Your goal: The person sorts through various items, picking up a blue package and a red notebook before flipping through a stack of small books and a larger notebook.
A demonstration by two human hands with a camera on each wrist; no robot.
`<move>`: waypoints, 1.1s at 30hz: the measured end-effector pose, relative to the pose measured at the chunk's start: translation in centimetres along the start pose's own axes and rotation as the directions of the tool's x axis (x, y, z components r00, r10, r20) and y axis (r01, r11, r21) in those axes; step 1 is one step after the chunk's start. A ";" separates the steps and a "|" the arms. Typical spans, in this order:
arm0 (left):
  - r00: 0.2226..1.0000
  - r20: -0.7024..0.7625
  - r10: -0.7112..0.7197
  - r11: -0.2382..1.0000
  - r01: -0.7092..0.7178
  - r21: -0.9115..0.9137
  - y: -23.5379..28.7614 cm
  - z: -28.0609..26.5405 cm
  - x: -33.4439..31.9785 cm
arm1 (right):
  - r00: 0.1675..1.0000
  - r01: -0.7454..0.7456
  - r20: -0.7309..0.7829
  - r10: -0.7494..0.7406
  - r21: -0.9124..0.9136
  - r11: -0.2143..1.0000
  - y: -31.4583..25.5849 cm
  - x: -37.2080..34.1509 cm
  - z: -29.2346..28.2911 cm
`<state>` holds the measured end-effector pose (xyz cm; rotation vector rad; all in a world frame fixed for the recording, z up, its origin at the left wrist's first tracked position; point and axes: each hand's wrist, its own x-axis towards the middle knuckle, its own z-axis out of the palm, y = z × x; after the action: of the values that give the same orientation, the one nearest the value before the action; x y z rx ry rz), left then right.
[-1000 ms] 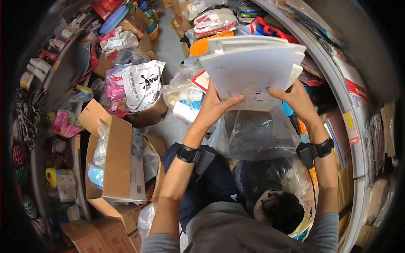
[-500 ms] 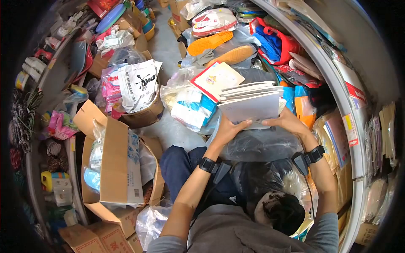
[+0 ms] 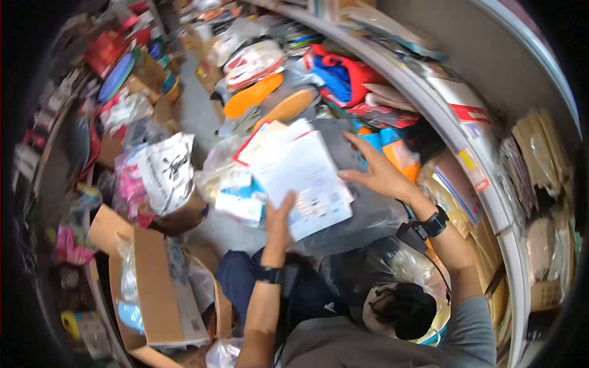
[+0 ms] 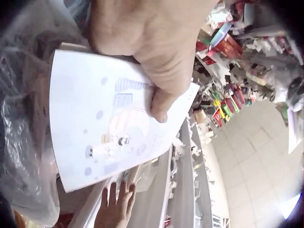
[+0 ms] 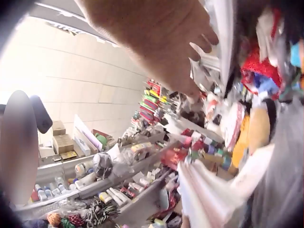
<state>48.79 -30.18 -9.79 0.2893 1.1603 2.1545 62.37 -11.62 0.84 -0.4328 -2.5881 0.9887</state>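
My left hand (image 3: pixel 279 224) grips a stack of thin white notebooks (image 3: pixel 300 175) by its near-left edge. In the left wrist view, the thumb lies on the top cover, which has a faint cartoon print (image 4: pixel 126 137); the fingers are hidden beneath. My right hand (image 3: pixel 380 172) is off the stack, to its right, with fingers spread and nothing held. Under the stack lies a dark, clear-wrapped plastic bag (image 3: pixel 374 214). A red-bordered card or booklet (image 3: pixel 248 147) shows past the stack's far-left corner.
An open cardboard box (image 3: pixel 159 288) stands at the left, with a white printed bag (image 3: pixel 165 175) beyond it. Orange insoles (image 3: pixel 253 96) and a red bag with blue cloth (image 3: pixel 343 76) lie farther off. A curved metal shelf edge (image 3: pixel 423 116) runs along the right.
Both hands lowered the raised notebooks onto the dark bag. Since then the right hand has let go and moved right, while the left tilts the stack leftward. The head view has swung.
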 end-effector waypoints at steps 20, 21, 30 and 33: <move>0.864 0.139 -0.483 0.761 0.494 -0.421 -7.6 -10.7 -5.8 | 0.508 0.030 -0.584 0.633 0.746 0.665 0.9 -8.1 -20.3; 0.845 0.128 -0.519 0.745 0.521 -0.417 -8.3 -11.4 -6.0 | 0.468 -0.008 -0.606 0.643 0.724 0.690 0.1 -7.8 -19.9; 0.823 0.129 -0.554 0.709 0.547 -0.445 -12.0 -17.3 -7.3 | 0.378 0.125 -0.559 0.738 0.821 0.557 1.9 -6.5 -21.4; 0.818 0.140 -0.557 0.697 0.553 -0.457 -11.7 -16.9 -7.2 | 0.348 0.223 -0.552 0.758 0.834 0.505 3.1 -5.9 -21.9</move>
<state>51.39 -41.46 -28.22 -0.2755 0.5625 1.7990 77.18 1.04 12.93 -0.9067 -0.7899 1.3990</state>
